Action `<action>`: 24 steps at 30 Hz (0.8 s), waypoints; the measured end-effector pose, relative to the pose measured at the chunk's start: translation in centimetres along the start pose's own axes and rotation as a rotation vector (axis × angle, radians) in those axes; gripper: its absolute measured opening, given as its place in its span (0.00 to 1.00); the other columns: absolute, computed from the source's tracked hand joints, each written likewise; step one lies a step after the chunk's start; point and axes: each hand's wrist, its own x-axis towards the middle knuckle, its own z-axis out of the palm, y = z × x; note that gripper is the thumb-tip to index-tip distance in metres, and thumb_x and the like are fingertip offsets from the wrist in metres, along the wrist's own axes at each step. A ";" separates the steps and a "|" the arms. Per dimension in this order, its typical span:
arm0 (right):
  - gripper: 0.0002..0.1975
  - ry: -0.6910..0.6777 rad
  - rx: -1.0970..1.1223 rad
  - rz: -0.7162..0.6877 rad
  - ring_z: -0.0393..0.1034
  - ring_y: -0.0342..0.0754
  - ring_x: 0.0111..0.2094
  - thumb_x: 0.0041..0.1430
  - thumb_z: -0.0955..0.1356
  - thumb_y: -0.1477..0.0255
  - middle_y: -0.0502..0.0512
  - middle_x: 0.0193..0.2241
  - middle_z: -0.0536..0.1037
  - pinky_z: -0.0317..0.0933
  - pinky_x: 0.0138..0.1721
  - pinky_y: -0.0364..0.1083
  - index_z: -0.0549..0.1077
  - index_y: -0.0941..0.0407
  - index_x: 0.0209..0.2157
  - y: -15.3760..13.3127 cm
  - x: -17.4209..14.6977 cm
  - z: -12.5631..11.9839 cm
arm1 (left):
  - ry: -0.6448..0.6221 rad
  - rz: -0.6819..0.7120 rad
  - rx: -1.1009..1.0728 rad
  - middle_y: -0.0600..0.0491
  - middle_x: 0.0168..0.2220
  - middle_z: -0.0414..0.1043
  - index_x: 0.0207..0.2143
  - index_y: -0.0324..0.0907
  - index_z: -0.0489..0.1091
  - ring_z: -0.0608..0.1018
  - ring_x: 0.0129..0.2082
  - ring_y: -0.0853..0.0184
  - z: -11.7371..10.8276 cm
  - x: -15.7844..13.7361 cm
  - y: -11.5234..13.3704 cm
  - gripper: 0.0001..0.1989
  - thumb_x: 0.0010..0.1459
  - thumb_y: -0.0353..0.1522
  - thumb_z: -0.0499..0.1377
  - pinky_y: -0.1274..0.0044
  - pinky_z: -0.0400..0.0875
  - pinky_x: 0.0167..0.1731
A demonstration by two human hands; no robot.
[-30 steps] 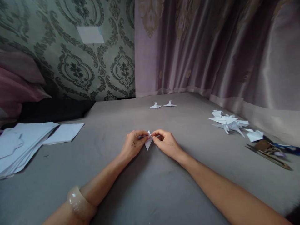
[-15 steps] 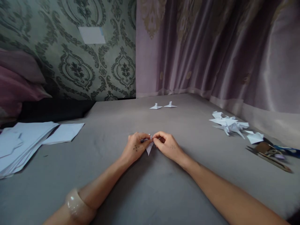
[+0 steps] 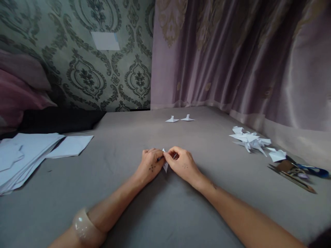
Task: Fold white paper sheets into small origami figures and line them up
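A small piece of folded white paper point(image 3: 166, 167) is pinched between my two hands, low over the grey cloth point(image 3: 124, 144). My left hand point(image 3: 151, 163) grips it from the left, fingers closed. From the right, my right hand point(image 3: 182, 163) pinches its upper part with thumb and forefinger. Only a pointed lower tip and a small bit at the top show; my fingers cover the middle. Farther back stand two small folded paper figures, the left one point(image 3: 172, 119) and the right one point(image 3: 187, 118), side by side with flat pointed wings.
At the left lie a stack of white paper sheets point(image 3: 23, 158) and a smaller paper pile point(image 3: 71, 146). A heap of folded paper figures point(image 3: 249, 139) lies at the right, near scissors with a blue handle point(image 3: 314, 171) and a pointed tool point(image 3: 294, 181). A curtain point(image 3: 207, 62) hangs behind.
My right hand has shifted slightly left, its fingertips now against my left hand's and covering more of the paper. The view has turned a little.
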 end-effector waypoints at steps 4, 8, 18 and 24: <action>0.08 0.039 -0.036 -0.036 0.70 0.45 0.30 0.57 0.65 0.68 0.52 0.27 0.77 0.59 0.33 0.42 0.72 0.54 0.27 -0.1 0.0 0.1 | 0.054 0.016 -0.024 0.49 0.40 0.74 0.33 0.44 0.76 0.74 0.42 0.63 0.2 -0.2 -0.3 0.12 0.60 0.29 0.51 0.71 0.63 0.42; 0.08 0.040 -0.098 -0.034 0.70 0.46 0.29 0.56 0.64 0.71 0.53 0.26 0.77 0.59 0.34 0.43 0.72 0.55 0.26 -0.6 -0.3 0.2 | 0.041 0.029 -0.046 0.50 0.38 0.73 0.34 0.45 0.76 0.74 0.41 0.63 0.2 -0.3 -0.4 0.13 0.59 0.28 0.51 0.70 0.62 0.43; 0.09 0.057 -0.136 0.012 0.71 0.47 0.29 0.55 0.64 0.71 0.54 0.25 0.78 0.58 0.33 0.43 0.73 0.54 0.25 -0.5 -0.1 0.4 | -0.004 0.049 -0.009 0.50 0.39 0.73 0.34 0.44 0.74 0.72 0.42 0.63 0.4 -0.4 -0.5 0.15 0.63 0.31 0.48 0.68 0.59 0.45; 0.08 0.027 0.001 0.072 0.70 0.46 0.28 0.51 0.64 0.72 0.53 0.23 0.78 0.59 0.32 0.43 0.74 0.55 0.23 -0.2 0.4 0.3 | -0.003 0.046 -0.060 0.50 0.40 0.75 0.39 0.47 0.75 0.74 0.42 0.63 0.2 -0.2 -0.6 0.14 0.62 0.31 0.49 0.70 0.61 0.46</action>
